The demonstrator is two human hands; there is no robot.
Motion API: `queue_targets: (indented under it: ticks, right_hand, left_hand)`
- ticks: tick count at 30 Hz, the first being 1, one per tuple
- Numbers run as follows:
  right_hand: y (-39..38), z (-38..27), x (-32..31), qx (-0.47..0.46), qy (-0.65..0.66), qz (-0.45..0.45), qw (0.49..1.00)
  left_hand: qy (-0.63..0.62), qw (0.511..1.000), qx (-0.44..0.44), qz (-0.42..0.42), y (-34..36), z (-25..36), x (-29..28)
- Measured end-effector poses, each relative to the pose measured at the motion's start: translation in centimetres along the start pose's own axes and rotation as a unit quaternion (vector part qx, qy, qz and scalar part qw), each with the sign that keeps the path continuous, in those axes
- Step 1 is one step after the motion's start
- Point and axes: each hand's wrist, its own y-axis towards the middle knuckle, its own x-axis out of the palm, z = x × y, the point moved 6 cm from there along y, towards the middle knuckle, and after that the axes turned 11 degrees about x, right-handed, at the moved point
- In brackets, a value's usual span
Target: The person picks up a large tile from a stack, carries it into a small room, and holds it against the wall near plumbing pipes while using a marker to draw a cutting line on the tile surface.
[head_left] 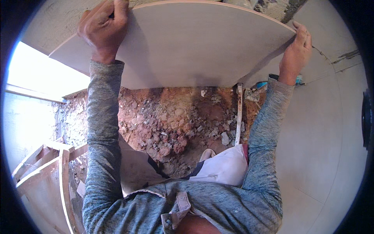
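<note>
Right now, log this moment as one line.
left hand: curled at far edge of pale panel | right hand: fingers at its right corner | below: reddish rubble

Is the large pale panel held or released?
The panel is held: left hand curled at its upper edge, right hand at its right corner.

The large panel (183, 46) has a smooth, pale face with a soft, mostly matt sheen, and its thin, pinkish edge looks like fired ceramic. The wall (50, 33) behind its upper left is dull, grainy cement. At the right, the pale surface (311, 128) is smooth and low in gloss, crossed by fine lines. The ground (163, 121) is rough, crumbly earth mixed with matt stones. The shirt (218, 199) is soft, flecked knit cloth; the trousers (222, 167) are plain, smoother, creased fabric. The frame (64, 175) appears to be raw wood.
</note>
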Motion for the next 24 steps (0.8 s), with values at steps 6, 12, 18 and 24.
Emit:
queue_targets:
  ticks: [6, 12, 18, 24]
  right_hand:
    - [-0.4, 0.3, 0.3, 0.043, -0.025, 0.003, 0.999]
    - [-0.5, 0.0, 0.8, 0.060, 0.022, -0.012, 0.998]
    - [-0.3, 0.2, 0.9, 0.060, 0.026, -0.019, 0.998]
    - [-1.1, -2.1, 1.4, 0.001, -0.092, -0.002, 0.996]
  left_hand:
    - [0.077, 0.997, -0.010, -0.021, 0.7, 1.6, -0.4]
    - [0.071, 0.997, -0.005, 0.033, -0.8, 0.8, -0.3]
    - [0.122, 0.986, 0.064, -0.098, -0.5, 1.2, -0.2]
    - [0.055, 0.998, 0.009, 0.029, -0.1, 1.1, -0.9]
